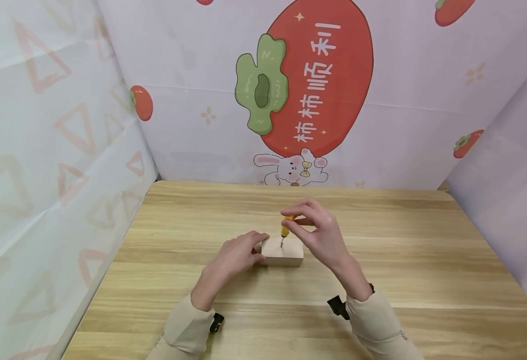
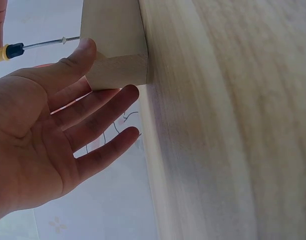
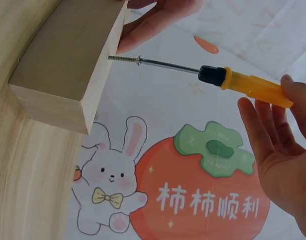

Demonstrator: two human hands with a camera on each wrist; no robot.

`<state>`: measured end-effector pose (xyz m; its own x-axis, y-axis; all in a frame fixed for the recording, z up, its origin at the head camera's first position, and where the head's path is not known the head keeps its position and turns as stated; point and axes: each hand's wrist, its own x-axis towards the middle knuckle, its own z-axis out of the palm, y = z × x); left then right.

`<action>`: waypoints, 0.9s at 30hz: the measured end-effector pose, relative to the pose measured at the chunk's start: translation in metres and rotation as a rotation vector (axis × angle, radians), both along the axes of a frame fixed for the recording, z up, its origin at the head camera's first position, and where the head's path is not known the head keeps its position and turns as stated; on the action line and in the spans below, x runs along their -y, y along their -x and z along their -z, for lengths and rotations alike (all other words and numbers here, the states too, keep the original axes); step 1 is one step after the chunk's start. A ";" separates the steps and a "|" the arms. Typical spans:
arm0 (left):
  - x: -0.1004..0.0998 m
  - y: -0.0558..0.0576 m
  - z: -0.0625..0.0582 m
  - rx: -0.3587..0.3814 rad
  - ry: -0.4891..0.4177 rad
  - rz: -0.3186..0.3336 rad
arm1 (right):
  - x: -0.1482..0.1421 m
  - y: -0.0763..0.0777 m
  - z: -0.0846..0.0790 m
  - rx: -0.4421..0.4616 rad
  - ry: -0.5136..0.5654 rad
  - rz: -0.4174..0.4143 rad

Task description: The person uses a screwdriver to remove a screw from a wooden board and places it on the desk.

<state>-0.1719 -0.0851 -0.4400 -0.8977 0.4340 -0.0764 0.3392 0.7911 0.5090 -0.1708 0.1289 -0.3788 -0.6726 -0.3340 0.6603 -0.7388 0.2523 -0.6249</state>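
A pale wooden block (image 1: 282, 261) lies on the table. My left hand (image 1: 236, 255) holds its left end, thumb on the near side and fingers reaching round the far side. A brass-coloured screw (image 3: 125, 59) stands upright in the block's top face, its thread largely exposed. On its head sits the tip of a screwdriver (image 3: 257, 89) with a yellow handle, black collar and steel shaft. My right hand (image 1: 324, 235) pinches the end of that handle between thumb and fingers, above the block. The left wrist view shows the block (image 2: 115, 30) beside the left thumb.
A wood-grain table (image 1: 403, 250) spreads around the block. Behind it hangs a printed cloth (image 1: 191, 135) with a persimmon and a rabbit, and more cloth (image 1: 43, 150) runs along the left. A black wrist device (image 1: 338, 307) shows at the right cuff.
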 end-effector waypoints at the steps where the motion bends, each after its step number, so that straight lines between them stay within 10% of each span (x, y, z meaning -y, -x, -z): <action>1: 0.000 0.000 0.000 -0.001 0.002 0.001 | 0.000 0.000 -0.001 -0.002 -0.001 0.014; 13: -0.002 0.002 0.002 0.006 -0.002 -0.004 | -0.007 0.000 -0.004 0.074 -0.068 -0.046; 27: -0.001 0.001 0.002 0.006 0.005 0.001 | -0.002 0.000 -0.002 -0.055 -0.075 0.039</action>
<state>-0.1733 -0.0844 -0.4418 -0.8966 0.4347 -0.0840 0.3370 0.7930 0.5075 -0.1711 0.1308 -0.3766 -0.6492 -0.3582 0.6710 -0.7604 0.3262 -0.5616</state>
